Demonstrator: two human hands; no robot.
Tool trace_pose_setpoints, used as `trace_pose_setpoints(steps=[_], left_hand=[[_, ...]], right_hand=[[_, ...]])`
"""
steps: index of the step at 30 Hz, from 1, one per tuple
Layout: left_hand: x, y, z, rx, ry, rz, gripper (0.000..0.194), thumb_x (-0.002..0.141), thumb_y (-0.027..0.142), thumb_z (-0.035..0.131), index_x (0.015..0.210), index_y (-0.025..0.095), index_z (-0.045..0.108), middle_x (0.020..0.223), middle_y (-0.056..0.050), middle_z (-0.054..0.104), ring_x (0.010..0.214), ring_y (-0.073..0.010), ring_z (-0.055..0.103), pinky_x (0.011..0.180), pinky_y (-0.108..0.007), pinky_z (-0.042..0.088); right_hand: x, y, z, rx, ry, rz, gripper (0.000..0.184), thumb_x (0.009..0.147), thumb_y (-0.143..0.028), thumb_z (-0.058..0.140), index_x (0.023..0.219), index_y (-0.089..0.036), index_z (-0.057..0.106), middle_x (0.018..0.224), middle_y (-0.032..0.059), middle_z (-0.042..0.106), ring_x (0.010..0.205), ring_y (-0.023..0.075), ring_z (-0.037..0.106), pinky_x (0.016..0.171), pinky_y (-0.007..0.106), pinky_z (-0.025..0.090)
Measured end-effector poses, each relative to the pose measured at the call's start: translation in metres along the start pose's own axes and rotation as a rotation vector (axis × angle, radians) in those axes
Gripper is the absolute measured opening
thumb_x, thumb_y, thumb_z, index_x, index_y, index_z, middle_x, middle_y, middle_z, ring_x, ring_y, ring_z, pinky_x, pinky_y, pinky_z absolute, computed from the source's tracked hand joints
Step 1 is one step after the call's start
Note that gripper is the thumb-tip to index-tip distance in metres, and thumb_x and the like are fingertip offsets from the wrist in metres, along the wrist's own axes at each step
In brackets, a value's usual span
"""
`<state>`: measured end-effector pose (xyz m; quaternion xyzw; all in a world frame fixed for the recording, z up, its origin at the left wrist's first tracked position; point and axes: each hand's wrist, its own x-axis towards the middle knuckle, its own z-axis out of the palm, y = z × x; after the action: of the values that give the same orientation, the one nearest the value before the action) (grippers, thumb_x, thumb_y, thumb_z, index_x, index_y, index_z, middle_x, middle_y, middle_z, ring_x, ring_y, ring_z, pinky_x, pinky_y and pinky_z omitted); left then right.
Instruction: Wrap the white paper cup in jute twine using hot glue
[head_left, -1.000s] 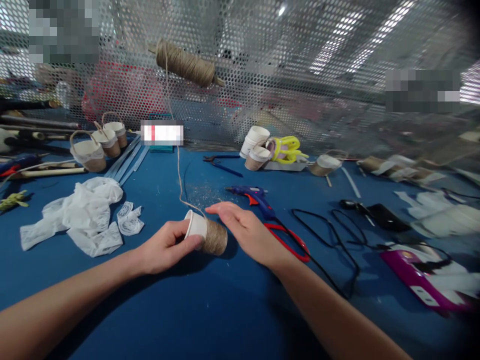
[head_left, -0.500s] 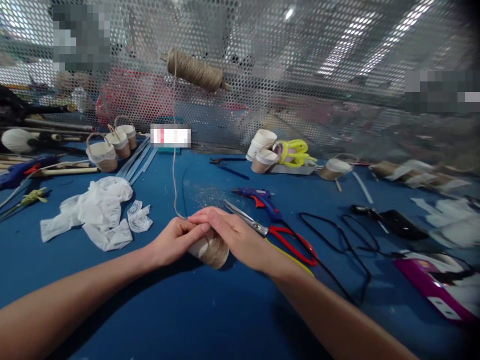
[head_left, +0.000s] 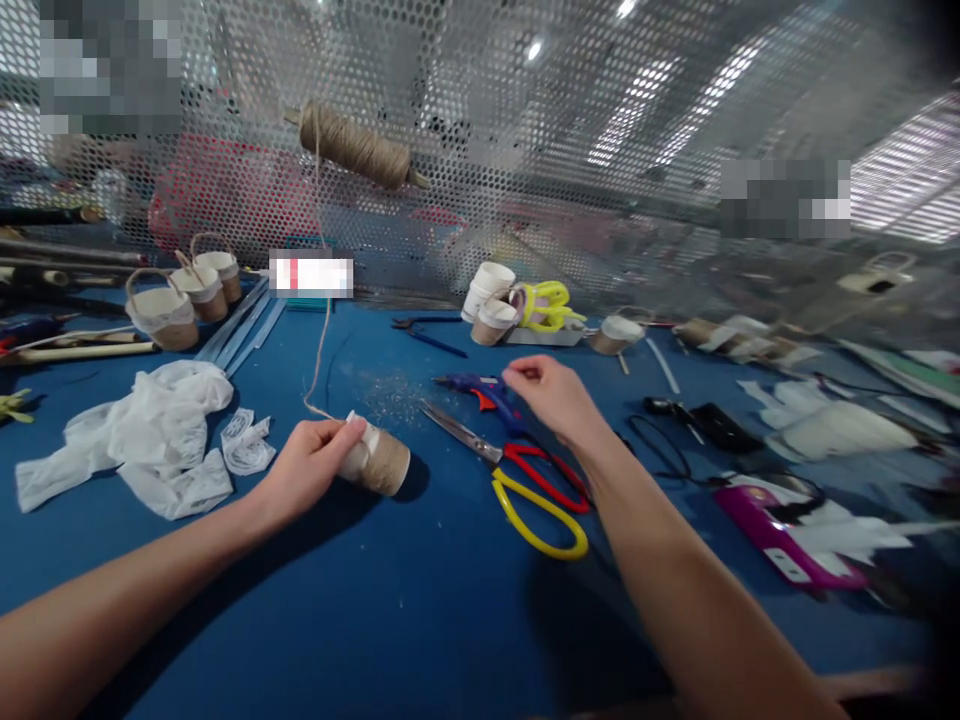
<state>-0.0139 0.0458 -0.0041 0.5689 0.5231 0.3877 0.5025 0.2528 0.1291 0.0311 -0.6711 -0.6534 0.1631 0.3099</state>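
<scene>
A small paper cup [head_left: 379, 461] wrapped in brown twine lies on its side on the blue table [head_left: 390, 620]. My left hand [head_left: 304, 467] grips its white rim end. A strand of twine [head_left: 321, 330] runs from the cup up to a twine spool [head_left: 352, 146] hung on the mesh. My right hand [head_left: 551, 395] hovers above the blue glue gun [head_left: 472, 386], fingers curled with nothing visible in them. Scissors [head_left: 517, 470] with red and yellow handles lie just below that hand.
White lace cloth [head_left: 142, 430] lies at the left. Finished twine baskets [head_left: 176, 295] stand at the back left, more cups [head_left: 491, 300] at the back centre. Black cables [head_left: 675, 440] and a magenta device [head_left: 780, 520] lie at the right. A perforated metal screen [head_left: 525, 150] closes the back.
My right hand left the cup and moved right and away, over the glue gun. The left hand still holds the cup. The scissors lie fully uncovered.
</scene>
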Motion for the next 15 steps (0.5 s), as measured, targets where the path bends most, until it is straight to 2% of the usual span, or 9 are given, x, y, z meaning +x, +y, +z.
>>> trace_pose_setpoints(steps=[3, 5, 8, 11, 13, 15], left_hand=[[0.001, 0.000, -0.001, 0.007, -0.004, -0.014, 0.042, 0.078, 0.046, 0.043, 0.062, 0.010, 0.059, 0.054, 0.000, 0.052, 0.051, -0.0105, 0.040, 0.050, -0.023, 0.030], [0.001, 0.000, 0.000, -0.022, -0.016, -0.041, 0.042, 0.077, 0.047, 0.044, 0.063, 0.010, 0.060, 0.054, 0.000, 0.052, 0.051, -0.0104, 0.040, 0.050, -0.022, 0.031], [0.001, 0.000, 0.000, -0.104, -0.043, -0.085, 0.041, 0.076, 0.047, 0.045, 0.066, 0.010, 0.060, 0.058, -0.001, 0.055, 0.052, -0.0107, 0.043, 0.052, -0.022, 0.031], [0.002, -0.001, 0.001, -0.146, -0.081, -0.095, 0.041, 0.077, 0.047, 0.045, 0.069, 0.009, 0.060, 0.061, -0.002, 0.056, 0.054, -0.0111, 0.044, 0.054, -0.023, 0.032], [0.002, -0.001, 0.002, -0.137, -0.101, -0.077, 0.040, 0.078, 0.046, 0.044, 0.070, 0.009, 0.060, 0.063, -0.002, 0.057, 0.056, -0.0116, 0.046, 0.056, -0.023, 0.034], [0.002, -0.002, 0.002, -0.102, -0.115, -0.041, 0.040, 0.079, 0.044, 0.042, 0.072, 0.009, 0.060, 0.066, -0.003, 0.058, 0.059, -0.0125, 0.047, 0.058, -0.023, 0.036]], right_hand=[[0.004, 0.016, 0.008, -0.064, -0.096, 0.046, 0.022, 0.045, -0.020, 0.071, 0.048, -0.021, 0.049, 0.049, 0.0020, 0.051, 0.057, 0.0246, 0.056, 0.061, 0.041, 0.042], [0.005, 0.020, 0.014, -0.075, -0.131, 0.063, 0.027, 0.042, -0.016, 0.071, 0.042, -0.023, 0.045, 0.043, -0.0004, 0.045, 0.055, 0.0255, 0.056, 0.061, 0.042, 0.041], [0.005, 0.021, 0.018, -0.050, -0.114, 0.097, 0.024, 0.045, -0.017, 0.069, 0.046, -0.023, 0.046, 0.047, 0.0007, 0.048, 0.062, 0.0274, 0.057, 0.064, 0.044, 0.041], [-0.003, 0.012, 0.011, 0.023, -0.082, 0.128, 0.019, 0.051, -0.023, 0.067, 0.064, -0.020, 0.052, 0.062, 0.0048, 0.056, 0.071, 0.0273, 0.058, 0.065, 0.042, 0.043], [-0.016, -0.001, 0.003, 0.111, -0.102, 0.120, 0.025, 0.059, -0.030, 0.063, 0.080, -0.019, 0.055, 0.072, 0.0055, 0.058, 0.074, 0.0229, 0.058, 0.063, 0.036, 0.045], [-0.033, -0.017, -0.005, 0.228, -0.182, 0.105, 0.029, 0.065, -0.036, 0.058, 0.088, -0.018, 0.055, 0.067, 0.0016, 0.057, 0.064, 0.0164, 0.057, 0.058, 0.029, 0.045]])
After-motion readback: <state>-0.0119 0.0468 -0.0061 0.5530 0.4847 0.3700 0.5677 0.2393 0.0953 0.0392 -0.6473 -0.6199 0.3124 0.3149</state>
